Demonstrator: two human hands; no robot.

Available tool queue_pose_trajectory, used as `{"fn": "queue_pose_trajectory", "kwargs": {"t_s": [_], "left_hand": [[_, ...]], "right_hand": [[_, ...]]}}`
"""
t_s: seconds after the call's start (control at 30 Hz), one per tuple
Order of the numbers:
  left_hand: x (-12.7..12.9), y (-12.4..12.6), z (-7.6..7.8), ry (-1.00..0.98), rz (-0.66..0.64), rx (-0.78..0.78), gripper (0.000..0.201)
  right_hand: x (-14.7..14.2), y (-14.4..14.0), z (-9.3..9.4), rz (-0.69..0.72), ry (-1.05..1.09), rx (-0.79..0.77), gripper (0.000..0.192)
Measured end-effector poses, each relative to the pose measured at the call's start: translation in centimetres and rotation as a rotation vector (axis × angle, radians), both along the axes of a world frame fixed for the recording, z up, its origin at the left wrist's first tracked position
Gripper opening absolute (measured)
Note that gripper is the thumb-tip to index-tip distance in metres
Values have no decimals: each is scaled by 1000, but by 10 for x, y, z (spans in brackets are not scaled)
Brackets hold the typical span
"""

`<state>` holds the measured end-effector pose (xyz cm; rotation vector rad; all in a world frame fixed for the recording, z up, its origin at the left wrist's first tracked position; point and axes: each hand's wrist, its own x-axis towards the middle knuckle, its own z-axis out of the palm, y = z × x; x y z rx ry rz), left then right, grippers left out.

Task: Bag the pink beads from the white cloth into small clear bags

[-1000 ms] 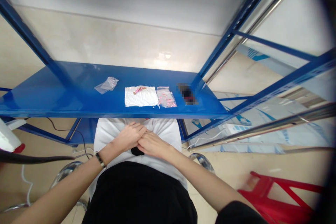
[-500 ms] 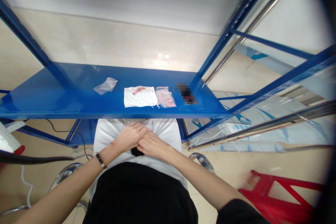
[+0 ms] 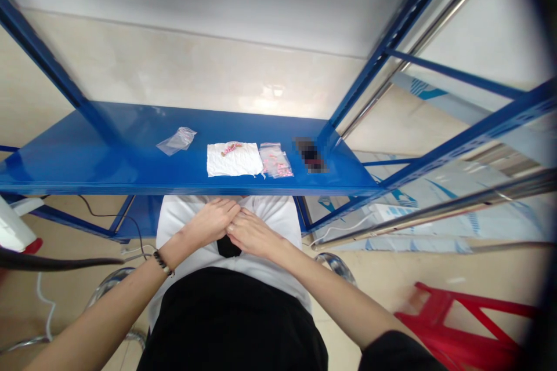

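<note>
My left hand [image 3: 214, 221] and my right hand [image 3: 255, 233] rest together in my lap, in front of the shelf's edge. Their fingers are closed and meet over one another, and no held thing shows between them. Just below the hands lies a black patch [image 3: 228, 247] on my white trousers; what it is I cannot tell. On the blue shelf [image 3: 130, 151] ahead, a pink beaded strand [image 3: 231, 149] lies on a white cloth pouch [image 3: 232, 165]. Beside it are clear zip bags [image 3: 276, 161] with pink beads. Farther left sits a clear plastic bag [image 3: 177, 141].
A pixelated dark object [image 3: 310, 155] lies at the shelf's right end. Blue uprights [image 3: 361, 84] frame the shelf. On the floor at right stands a red stool [image 3: 461, 324]. A dark cable [image 3: 126, 217] hangs under the shelf at left.
My clasped hands have shifted slightly, and more of the black patch beneath them shows. The things on the shelf lie as before; the view has moved a little.
</note>
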<state>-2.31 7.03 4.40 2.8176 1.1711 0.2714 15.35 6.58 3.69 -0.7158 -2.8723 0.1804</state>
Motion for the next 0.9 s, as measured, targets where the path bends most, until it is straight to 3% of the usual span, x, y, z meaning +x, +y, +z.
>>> {"fn": "queue_pose_trajectory", "kwargs": {"t_s": [0.27, 0.53, 0.9], "left_hand": [[6, -8, -12, 0, 27, -105, 16], [10, -13, -5, -22, 3, -143, 24], [8, -8, -1, -17, 57, 48, 37]], "right_hand": [[1, 0, -4, 48, -44, -80, 11], [-1, -4, -2, 63, -34, -77, 12], [-2, 9, -1, 65, 12, 26, 19]]}}
